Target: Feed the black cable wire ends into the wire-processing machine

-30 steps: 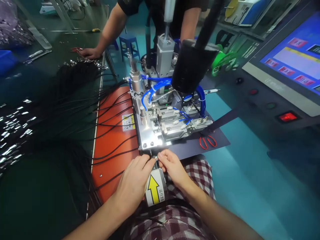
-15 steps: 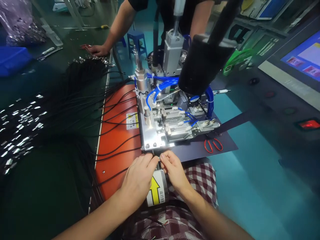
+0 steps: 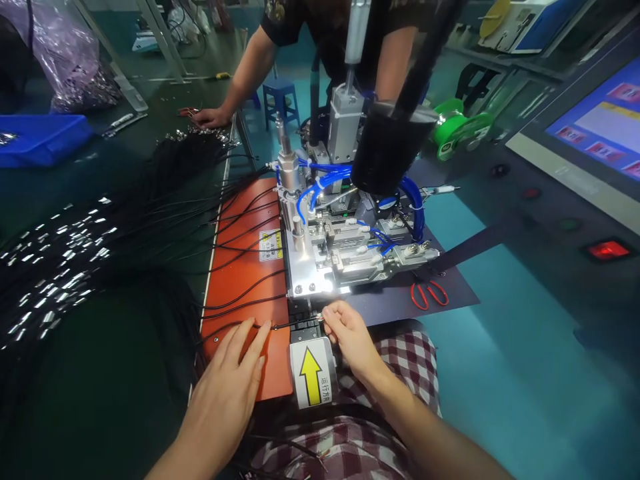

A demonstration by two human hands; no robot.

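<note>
My right hand (image 3: 351, 337) pinches the end of a black cable (image 3: 299, 323) at the front of the machine (image 3: 306, 272). From there the cable runs left across the dark track and the orange plate (image 3: 245, 267). My left hand (image 3: 227, 380) lies over the plate, its fingers stretched out and touching or resting just above that same cable. Below the cable sits a white label with a yellow arrow (image 3: 311, 373). Several other black cables cross the plate, their ends at the machine's left side. The tip between my right fingers is mostly hidden.
A bundle of black cables (image 3: 150, 177) with shiny ends covers the left table. Red-handled scissors (image 3: 429, 295) lie on the dark base plate. Across the machine a co-worker's hand (image 3: 213, 118) rests on the table. A screen (image 3: 600, 127) stands at right, a blue tray (image 3: 43, 140) at left.
My left hand has slid left, away from the machine front onto the orange plate, and its fingers have spread. My right hand has stayed at the cable end. The view has shifted slightly.
</note>
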